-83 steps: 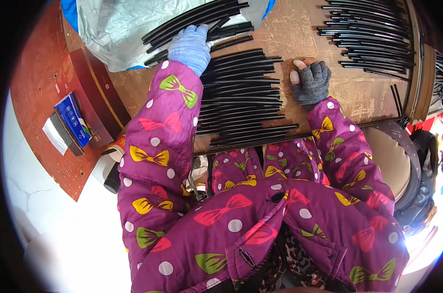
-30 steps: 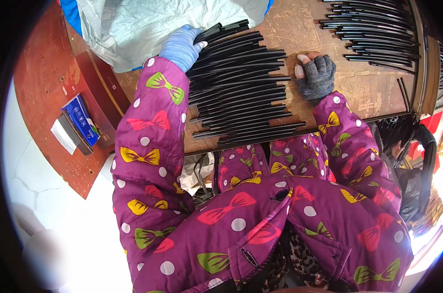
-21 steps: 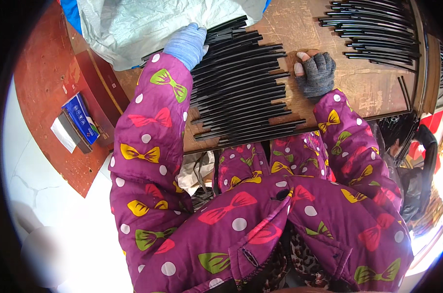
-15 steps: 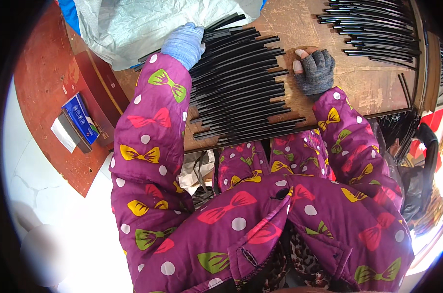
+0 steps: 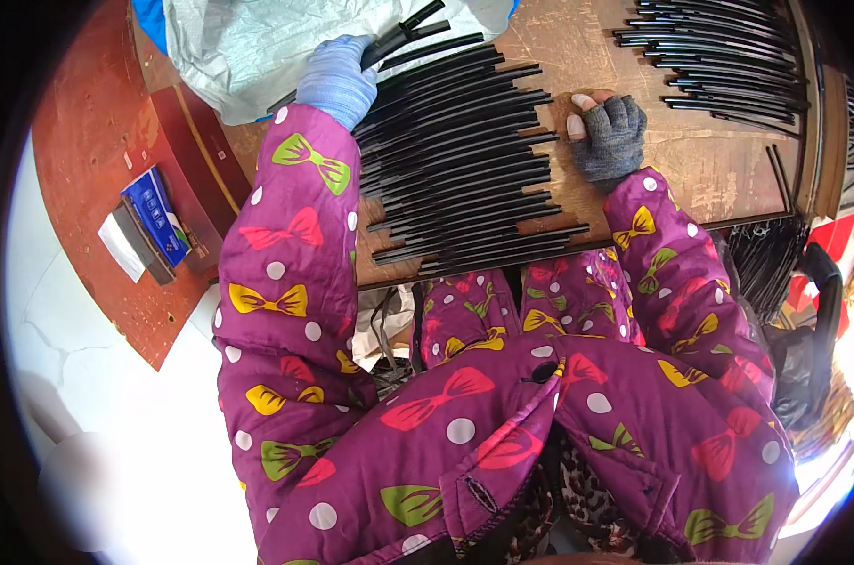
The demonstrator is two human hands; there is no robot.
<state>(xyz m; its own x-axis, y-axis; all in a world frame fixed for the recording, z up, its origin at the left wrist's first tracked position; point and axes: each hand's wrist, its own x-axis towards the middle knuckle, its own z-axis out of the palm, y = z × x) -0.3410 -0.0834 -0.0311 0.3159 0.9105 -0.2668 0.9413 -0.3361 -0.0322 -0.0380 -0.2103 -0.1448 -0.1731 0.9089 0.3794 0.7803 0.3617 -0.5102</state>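
A row of long black rods (image 5: 464,160) lies side by side on the worn wooden table (image 5: 709,179) in front of me. My left hand (image 5: 335,80), in a pale blue glove, rests on the left ends of the upper rods, beside a few rods (image 5: 408,28) that stick out at an angle. My right hand (image 5: 608,132), in a grey fingerless glove, lies flat on the table at the right ends of the rods. Both arms wear purple sleeves with bow patterns.
A second batch of black rods (image 5: 728,56) lies at the far right of the table. A grey plastic sack (image 5: 248,47) sits at the far left. A blue box (image 5: 158,221) rests on a red board (image 5: 88,188). More black rods (image 5: 771,264) hang below the table's right edge.
My left hand has pushed the rods' left ends together and shifted slightly up. The row looks tighter and more aligned. My right hand has stayed at the rods' right ends.
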